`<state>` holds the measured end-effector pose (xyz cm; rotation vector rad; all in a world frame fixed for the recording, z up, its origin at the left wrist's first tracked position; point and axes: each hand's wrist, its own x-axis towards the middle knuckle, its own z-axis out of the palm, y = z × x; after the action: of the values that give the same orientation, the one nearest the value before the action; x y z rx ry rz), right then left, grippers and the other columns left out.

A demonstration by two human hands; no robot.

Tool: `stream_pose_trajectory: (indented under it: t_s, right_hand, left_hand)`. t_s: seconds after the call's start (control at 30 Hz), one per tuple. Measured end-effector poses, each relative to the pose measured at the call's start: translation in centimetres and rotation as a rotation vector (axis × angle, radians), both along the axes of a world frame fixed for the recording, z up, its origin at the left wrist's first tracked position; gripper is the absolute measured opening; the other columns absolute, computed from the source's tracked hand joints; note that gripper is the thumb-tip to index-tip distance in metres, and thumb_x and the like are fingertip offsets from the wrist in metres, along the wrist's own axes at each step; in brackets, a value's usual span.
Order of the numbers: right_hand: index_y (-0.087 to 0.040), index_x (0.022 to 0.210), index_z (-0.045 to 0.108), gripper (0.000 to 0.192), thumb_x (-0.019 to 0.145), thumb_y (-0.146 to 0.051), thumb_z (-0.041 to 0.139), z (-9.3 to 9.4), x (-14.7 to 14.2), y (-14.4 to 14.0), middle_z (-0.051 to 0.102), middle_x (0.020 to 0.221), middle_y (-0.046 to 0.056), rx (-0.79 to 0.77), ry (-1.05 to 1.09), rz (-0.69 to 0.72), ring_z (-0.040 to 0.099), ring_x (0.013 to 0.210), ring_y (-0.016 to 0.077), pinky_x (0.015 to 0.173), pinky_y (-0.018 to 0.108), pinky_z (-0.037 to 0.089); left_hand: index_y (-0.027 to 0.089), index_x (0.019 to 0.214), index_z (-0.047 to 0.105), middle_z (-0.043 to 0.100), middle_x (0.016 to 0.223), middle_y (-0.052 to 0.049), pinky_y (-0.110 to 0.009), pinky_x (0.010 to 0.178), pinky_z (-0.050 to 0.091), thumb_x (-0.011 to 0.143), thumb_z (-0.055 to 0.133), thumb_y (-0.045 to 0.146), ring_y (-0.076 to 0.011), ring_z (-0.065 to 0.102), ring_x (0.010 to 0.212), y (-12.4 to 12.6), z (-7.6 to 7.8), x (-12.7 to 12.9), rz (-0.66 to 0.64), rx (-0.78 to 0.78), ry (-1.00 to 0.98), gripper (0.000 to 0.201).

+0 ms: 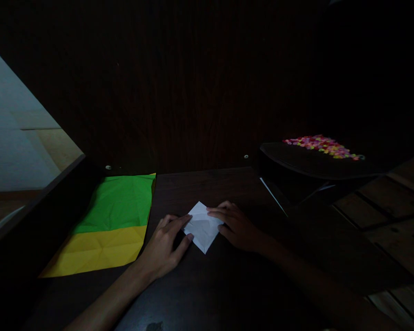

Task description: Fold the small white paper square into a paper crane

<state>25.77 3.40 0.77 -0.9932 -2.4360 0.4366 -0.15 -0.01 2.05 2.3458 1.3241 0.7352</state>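
Note:
A small sheet of folded white paper [203, 230] lies on the dark wooden table, turned so that one corner points toward me. Creases and overlapping flaps show on its upper face. My left hand [164, 246] holds the left corner, fingers on top and thumb at the lower left edge. At the right corner, my right hand [238, 227] has its fingertips on the upper right edge and its thumb just below. The paper's side corners are partly hidden under the fingers.
Green paper [120, 202] and yellow paper [103, 248], both creased, lie at the left beside a raised dark edge [55, 193]. A dark panel [179, 92] rises behind the table. Small colourful pieces [326, 146] form a pile on a curved shelf [303, 163] at the right.

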Motion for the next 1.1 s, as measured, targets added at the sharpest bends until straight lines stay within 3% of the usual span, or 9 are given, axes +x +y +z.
stream_pose_trajectory:
  t_s: [0.2, 0.4, 0.63, 1.1]
  right_hand:
    - [-0.019, 0.137, 0.048, 0.048, 0.090, -0.019, 0.046, 0.3, 0.1, -0.1, 0.058, 0.132, 0.011, -0.058, 0.018, 0.007, 0.046, 0.111, 0.0286, 0.095, 0.050, 0.037]
    - [-0.015, 0.136, 0.048, 0.046, 0.093, -0.030, 0.046, 0.7, 0.2, -0.3, 0.057, 0.116, 0.014, -0.139, 0.034, -0.011, 0.048, 0.106, 0.0286, 0.096, 0.050, 0.035]
    - [-0.015, 0.139, 0.043, 0.057, 0.091, -0.044, 0.053, 0.8, 0.2, -0.6, 0.055, 0.120, 0.015, -0.099, 0.041, 0.027, 0.047, 0.107, 0.0289, 0.093, 0.046, 0.038]
    - [-0.016, 0.137, 0.043, 0.060, 0.084, -0.040, 0.060, 1.1, -0.2, -0.8, 0.055, 0.119, 0.016, -0.124, 0.036, 0.057, 0.047, 0.106, 0.0305, 0.093, 0.051, 0.038]
  left_hand:
    - [0.019, 0.132, 0.055, 0.066, 0.115, -0.011, -0.044, 0.092, 0.050, 0.097, 0.048, 0.030, -0.0256, 0.057, 0.104, 0.2, -0.5, -0.1, -0.003, 0.005, 0.007, 0.037]
    - [0.018, 0.133, 0.052, 0.065, 0.119, -0.010, -0.042, 0.091, 0.052, 0.095, 0.048, 0.022, -0.0250, 0.057, 0.103, 0.4, -1.0, 0.0, -0.004, 0.027, 0.004, 0.038]
    - [0.018, 0.132, 0.051, 0.065, 0.111, -0.009, -0.040, 0.086, 0.054, 0.090, 0.050, 0.015, -0.0238, 0.059, 0.095, 0.4, -1.0, 0.0, 0.006, 0.061, -0.002, 0.042]
    - [0.017, 0.131, 0.049, 0.066, 0.108, -0.010, -0.042, 0.087, 0.053, 0.085, 0.052, 0.010, -0.0256, 0.058, 0.100, 0.6, -1.3, -0.3, 0.026, 0.071, -0.026, 0.047]
